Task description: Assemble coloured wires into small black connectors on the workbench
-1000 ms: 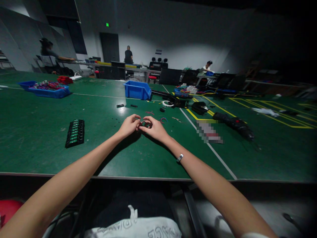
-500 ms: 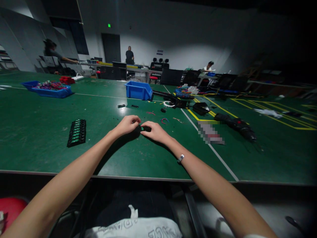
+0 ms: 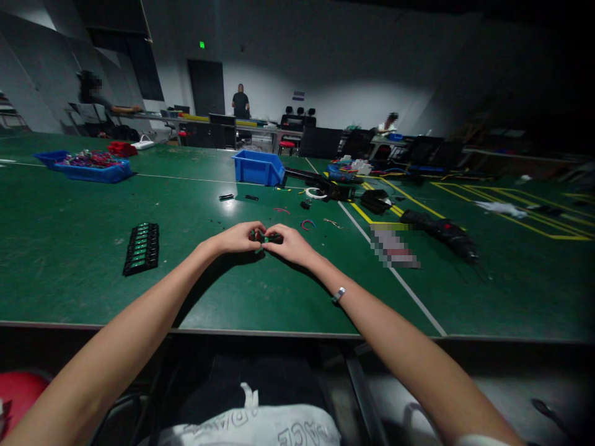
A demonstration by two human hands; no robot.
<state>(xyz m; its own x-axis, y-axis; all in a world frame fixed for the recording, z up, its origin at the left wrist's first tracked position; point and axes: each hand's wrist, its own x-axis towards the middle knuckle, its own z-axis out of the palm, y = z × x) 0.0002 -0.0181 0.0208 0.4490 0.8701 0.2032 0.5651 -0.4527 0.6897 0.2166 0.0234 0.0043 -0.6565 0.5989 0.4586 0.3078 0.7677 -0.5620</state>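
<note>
Close together over the green table, my left hand and my right hand meet at the fingertips. A small black-and-green part sits between them, with the thumb and fingers of both hands pinched on it; much of it is covered. To the left lies a row of similar black pieces with green strips, set side by side in a block. Beyond my hands are two thin black pieces, one of them a short black strip. A red and blue wire curls to the right of them.
A blue bin stands at mid-table, and a blue tray of coloured wires is at far left. A black power drill and a pixelated flat item lie to the right. Several people are at farther tables.
My left hand has lowered slightly and turned, its fingertips now closer against my right hand's at the small part. My right hand has hardly moved. The view has shifted a little.
</note>
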